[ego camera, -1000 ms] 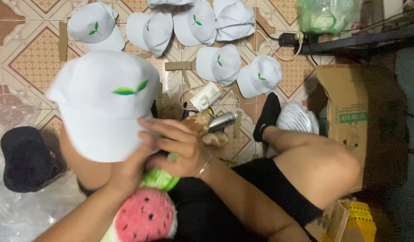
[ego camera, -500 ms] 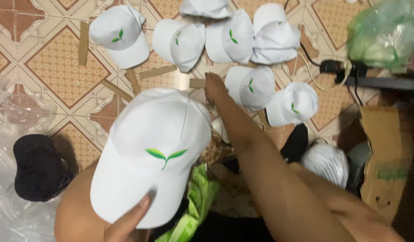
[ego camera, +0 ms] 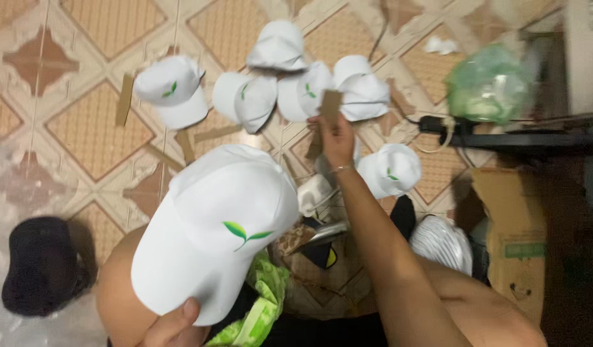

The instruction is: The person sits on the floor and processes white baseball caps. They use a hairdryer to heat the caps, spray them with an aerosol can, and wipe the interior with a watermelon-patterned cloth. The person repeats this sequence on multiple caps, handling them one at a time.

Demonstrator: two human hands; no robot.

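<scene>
My left hand [ego camera: 171, 326] grips the brim of a white cap [ego camera: 213, 228] with a green leaf emblem, held over my knee at lower left. My right hand [ego camera: 335, 138] is stretched forward over the tiled floor and pinches a small brown cardboard strip [ego camera: 330, 106]. It hovers near a group of several white caps [ego camera: 309, 90] lying on the floor. Another white cap [ego camera: 391, 170] rests just right of my forearm.
A separate white cap [ego camera: 171, 90] and loose cardboard strips [ego camera: 124, 99] lie at upper left. A black cap [ego camera: 39, 263] sits on clear plastic at lower left. A cardboard box [ego camera: 511, 238], a green plastic bag [ego camera: 489, 87] and a power strip [ego camera: 437, 125] are at right.
My right arm has reached forward from my lap to the caps on the floor and now holds a cardboard strip. The held cap has shifted right and lower in view.
</scene>
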